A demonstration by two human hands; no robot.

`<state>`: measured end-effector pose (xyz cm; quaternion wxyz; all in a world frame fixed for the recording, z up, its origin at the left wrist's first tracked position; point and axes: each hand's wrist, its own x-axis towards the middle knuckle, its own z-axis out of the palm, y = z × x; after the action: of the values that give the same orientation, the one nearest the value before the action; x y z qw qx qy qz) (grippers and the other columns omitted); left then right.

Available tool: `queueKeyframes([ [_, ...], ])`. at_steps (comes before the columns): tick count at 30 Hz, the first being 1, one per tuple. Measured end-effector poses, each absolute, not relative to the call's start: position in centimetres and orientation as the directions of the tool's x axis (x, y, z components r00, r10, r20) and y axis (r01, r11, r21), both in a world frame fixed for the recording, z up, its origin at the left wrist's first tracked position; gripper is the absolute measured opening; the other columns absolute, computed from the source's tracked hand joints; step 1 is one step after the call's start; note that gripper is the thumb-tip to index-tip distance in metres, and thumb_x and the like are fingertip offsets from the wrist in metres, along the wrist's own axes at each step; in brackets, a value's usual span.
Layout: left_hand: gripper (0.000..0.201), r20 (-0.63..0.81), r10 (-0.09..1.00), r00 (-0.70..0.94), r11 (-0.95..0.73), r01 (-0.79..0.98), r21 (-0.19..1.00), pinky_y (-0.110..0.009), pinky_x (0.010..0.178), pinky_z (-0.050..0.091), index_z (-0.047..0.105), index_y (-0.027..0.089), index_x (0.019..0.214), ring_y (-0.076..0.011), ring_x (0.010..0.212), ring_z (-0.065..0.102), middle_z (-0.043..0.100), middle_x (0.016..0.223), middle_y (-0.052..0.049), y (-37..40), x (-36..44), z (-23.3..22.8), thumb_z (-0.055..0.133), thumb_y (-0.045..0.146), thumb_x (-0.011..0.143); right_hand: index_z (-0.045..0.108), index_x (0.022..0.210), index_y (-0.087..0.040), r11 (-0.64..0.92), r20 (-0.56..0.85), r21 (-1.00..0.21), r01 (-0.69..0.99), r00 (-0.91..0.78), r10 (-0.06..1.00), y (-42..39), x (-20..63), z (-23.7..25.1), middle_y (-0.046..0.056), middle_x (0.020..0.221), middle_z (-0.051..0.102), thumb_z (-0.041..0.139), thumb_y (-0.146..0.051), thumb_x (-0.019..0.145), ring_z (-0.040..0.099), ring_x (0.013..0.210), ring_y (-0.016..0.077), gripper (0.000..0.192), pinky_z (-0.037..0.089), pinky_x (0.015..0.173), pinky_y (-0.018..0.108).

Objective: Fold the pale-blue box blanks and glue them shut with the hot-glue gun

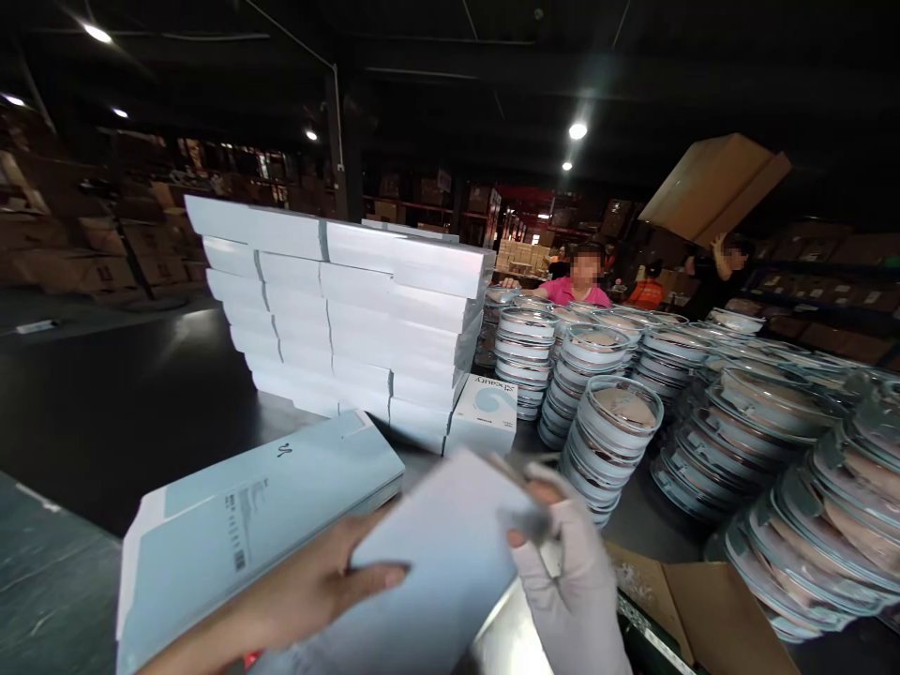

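Note:
A pale blue box, blurred by motion, is held at a tilt in front of me. My left hand grips its left edge, with the thumb on the near face. My right hand, in a light fingerless glove, is closed at the box's right end, where a blurred grey patch shows between the fingers. Beneath and beside my left arm lies a pile of flattened light blue cartons with small print. A small upright box with a blue swirl on top stands just beyond the held box.
White boxes stacked into a wall stand behind. Round clear-lidded containers rise in several stacks to the right. An open cardboard carton sits at the lower right. Across the table is a person in pink; another person raises a large carton.

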<state>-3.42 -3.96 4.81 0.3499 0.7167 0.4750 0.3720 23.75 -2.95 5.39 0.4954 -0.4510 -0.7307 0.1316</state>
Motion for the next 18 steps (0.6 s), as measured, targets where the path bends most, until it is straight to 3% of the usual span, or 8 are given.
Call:
queueKeyframes([
  [2, 0.059, 0.236, 0.957, 0.171, -0.274, 0.251, 0.929, -0.042, 0.092, 0.061, 0.064, 0.025, 0.136, -0.034, 0.109, 0.072, 0.079, 0.116, -0.008, -2.6, -3.5, 4.0, 0.066, 0.057, 0.087, 0.038, 0.152, -0.03, 0.567, 0.671, -0.675, 0.471, 0.073, 0.738, -2.7, 23.8, 4.9, 0.011, 0.161, 0.041, 0.058, -0.046, 0.097, 0.043, 0.145, 0.0297, 0.061, 0.036, 0.119, 0.05],
  [4, 0.077, 0.247, 0.96, 0.134, -0.266, 0.146, 0.953, -0.045, 0.105, 0.054, 0.049, 0.023, 0.148, -0.0351, 0.127, 0.063, 0.068, 0.138, -0.013, -1.6, -3.1, 2.6, 0.072, 0.058, 0.083, 0.017, 0.161, -0.034, 0.541, 0.584, -0.762, 0.356, 0.018, 0.811, -2.6, 23.6, 4.5, 0.009, 0.17, 0.024, 0.051, -0.054, 0.099, 0.034, 0.152, 0.0305, 0.073, 0.033, 0.121, 0.054],
  [7, 0.095, 0.341, 0.927, 0.159, -0.357, 0.083, 0.931, -0.046, 0.115, 0.043, 0.035, 0.025, 0.156, -0.0352, 0.141, 0.049, 0.049, 0.158, -0.015, -1.3, -1.8, 0.7, 0.078, 0.06, 0.078, 0.024, 0.161, -0.032, 0.55, 0.541, -0.813, 0.193, -0.101, 0.835, -2.8, 22.7, 4.0, 0.01, 0.168, 0.03, 0.046, -0.057, 0.1, 0.038, 0.15, 0.0317, 0.069, 0.043, 0.116, 0.048],
  [9, 0.089, 0.384, 0.909, 0.164, -0.393, 0.024, 0.919, -0.046, 0.117, 0.041, 0.044, 0.024, 0.151, -0.0371, 0.144, 0.045, 0.047, 0.158, -0.014, -1.5, -0.8, 0.2, 0.071, 0.07, 0.08, 0.031, 0.158, -0.028, 0.533, 0.531, -0.837, 0.126, -0.055, 0.846, -3.3, 22.0, 3.4, 0.013, 0.159, 0.046, 0.045, -0.055, 0.101, 0.049, 0.143, 0.0325, 0.065, 0.051, 0.11, 0.046],
  [11, 0.074, 0.345, 0.933, 0.099, -0.346, -0.004, 0.938, -0.048, 0.117, 0.041, 0.056, 0.023, 0.139, -0.0378, 0.141, 0.047, 0.055, 0.15, -0.014, -1.9, 0.2, 0.3, 0.057, 0.075, 0.086, 0.032, 0.158, -0.026, 0.476, 0.485, -0.868, 0.139, 0.038, 0.873, -3.9, 21.1, 2.9, 0.014, 0.154, 0.052, 0.046, -0.054, 0.101, 0.054, 0.139, 0.0329, 0.065, 0.052, 0.108, 0.046],
  [13, 0.058, 0.274, 0.962, -0.017, -0.274, -0.008, 0.962, -0.048, 0.115, 0.044, 0.058, 0.024, 0.129, -0.0348, 0.132, 0.055, 0.062, 0.141, -0.012, -2.4, 1.1, 0.9, 0.048, 0.069, 0.095, 0.027, 0.16, -0.03, 0.37, 0.399, -0.911, 0.181, 0.162, 0.903, -4.7, 20.2, 2.8, 0.011, 0.161, 0.043, 0.047, -0.052, 0.101, 0.047, 0.144, 0.0317, 0.066, 0.046, 0.114, 0.049],
  [15, 0.043, 0.261, 0.959, -0.113, -0.268, -0.052, 0.962, -0.045, 0.108, 0.05, 0.051, 0.028, 0.129, -0.0303, 0.122, 0.062, 0.061, 0.139, -0.009, -2.9, 1.6, 1.6, 0.047, 0.059, 0.1, 0.013, 0.163, -0.035, 0.319, 0.352, -0.933, 0.166, 0.24, 0.905, -5.3, 19.2, 3.1, 0.005, 0.169, 0.028, 0.044, -0.048, 0.103, 0.035, 0.152, 0.0282, 0.068, 0.038, 0.12, 0.051],
  [18, 0.036, 0.308, 0.949, -0.073, -0.309, -0.015, 0.951, -0.04, 0.099, 0.055, 0.047, 0.032, 0.133, -0.0276, 0.12, 0.063, 0.056, 0.144, -0.007, -3.7, 1.3, 2.8, 0.047, 0.049, 0.101, -0.003, 0.162, -0.041, 0.372, 0.397, -0.917, 0.146, 0.233, 0.888, -5.6, 18.4, 3.8, 0.0, 0.172, 0.019, 0.037, -0.038, 0.107, 0.023, 0.156, 0.0209, 0.068, 0.034, 0.122, 0.048],
])
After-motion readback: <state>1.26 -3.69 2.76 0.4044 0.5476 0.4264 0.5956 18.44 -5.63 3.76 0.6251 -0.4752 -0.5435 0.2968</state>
